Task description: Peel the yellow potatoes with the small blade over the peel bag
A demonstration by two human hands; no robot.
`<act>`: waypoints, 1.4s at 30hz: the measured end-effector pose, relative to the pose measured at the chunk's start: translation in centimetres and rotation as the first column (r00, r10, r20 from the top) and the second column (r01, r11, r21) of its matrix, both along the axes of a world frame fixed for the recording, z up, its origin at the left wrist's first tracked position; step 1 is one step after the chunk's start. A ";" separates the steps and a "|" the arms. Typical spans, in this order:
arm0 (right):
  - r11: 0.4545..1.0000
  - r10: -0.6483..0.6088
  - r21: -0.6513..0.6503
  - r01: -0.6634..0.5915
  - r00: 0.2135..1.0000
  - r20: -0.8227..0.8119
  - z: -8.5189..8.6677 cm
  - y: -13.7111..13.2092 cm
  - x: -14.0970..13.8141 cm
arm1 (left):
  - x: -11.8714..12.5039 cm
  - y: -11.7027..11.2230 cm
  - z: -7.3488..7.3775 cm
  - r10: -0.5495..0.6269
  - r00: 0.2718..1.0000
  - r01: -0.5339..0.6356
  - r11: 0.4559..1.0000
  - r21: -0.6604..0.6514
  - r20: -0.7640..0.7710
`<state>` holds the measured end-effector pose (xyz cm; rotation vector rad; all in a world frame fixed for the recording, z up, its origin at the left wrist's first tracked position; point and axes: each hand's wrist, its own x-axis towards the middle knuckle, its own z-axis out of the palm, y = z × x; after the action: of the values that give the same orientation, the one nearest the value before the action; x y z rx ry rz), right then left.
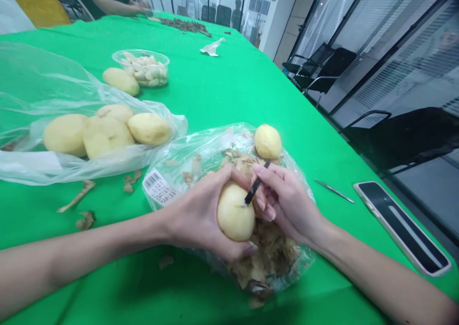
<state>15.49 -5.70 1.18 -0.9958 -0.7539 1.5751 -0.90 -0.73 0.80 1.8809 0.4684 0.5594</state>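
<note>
A peeled potato point(234, 215) is gripped in my left hand point(201, 215), the thumb below it and the fingers curled over its top. My right hand point(287, 196) pinches a narrow, flat black tool point(257, 184). The lower end of that tool touches the potato's face near a small dark mark; its exact kind is unclear. Beneath both hands lies a clear plastic bag point(179, 172) with a price label, covered with brown peelings point(272, 253). Just beyond my right hand, another peeled potato point(268, 141) rests on the bag's far edge.
At left, several peeled potatoes point(107, 136) lie in a clear bag point(46, 81). Behind them are a single potato point(121, 81) and a plastic tub point(167, 71) of pale pieces. A thin metal tool point(335, 191) and a phone point(401, 227) lie right. Another person's arm point(114, 5) shows far off.
</note>
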 end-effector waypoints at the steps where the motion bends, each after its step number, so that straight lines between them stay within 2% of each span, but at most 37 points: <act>1: 1.000 0.003 -0.005 -0.003 1.000 0.006 0.0 0.0 0.0 | 0.0 0.0 0.0 0.001 1.000 -0.001 1.000 0.001 -0.002; 5: 1.000 0.001 -0.020 -0.001 0.999 0.035 0.1 -0.1 -0.1 | 0.1 0.1 0.0 0.000 1.000 0.000 1.000 0.009 0.010; 10: 0.999 -0.030 -0.035 0.031 0.999 0.030 0.2 -0.1 -0.1 | 0.1 0.0 -0.2 -0.019 0.999 0.021 0.998 -0.060 0.045; 18: 0.998 0.007 -0.060 -0.007 1.000 0.006 0.2 -0.2 -0.1 | 0.0 0.0 -0.2 -0.009 0.999 0.008 1.000 0.003 0.032; 31: 0.997 0.053 -0.054 -0.052 0.999 0.003 0.1 -0.4 -0.1 | 0.0 -0.1 -0.1 -0.047 0.996 0.051 0.997 -0.063 0.074; 36: 0.997 0.022 -0.080 -0.021 1.000 0.013 0.0 -0.2 -0.1 | 0.2 -0.1 0.1 -0.018 0.998 0.022 0.998 -0.063 0.067; 42: 0.994 0.074 -0.074 -0.074 0.997 -0.009 0.0 -0.3 -0.1 | 0.2 -0.1 0.1 -0.035 0.996 0.043 0.994 -0.103 0.077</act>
<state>15.41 -5.98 1.21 -1.0268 -0.7395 1.6800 -0.74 -0.85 0.90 1.7597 0.4032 0.5668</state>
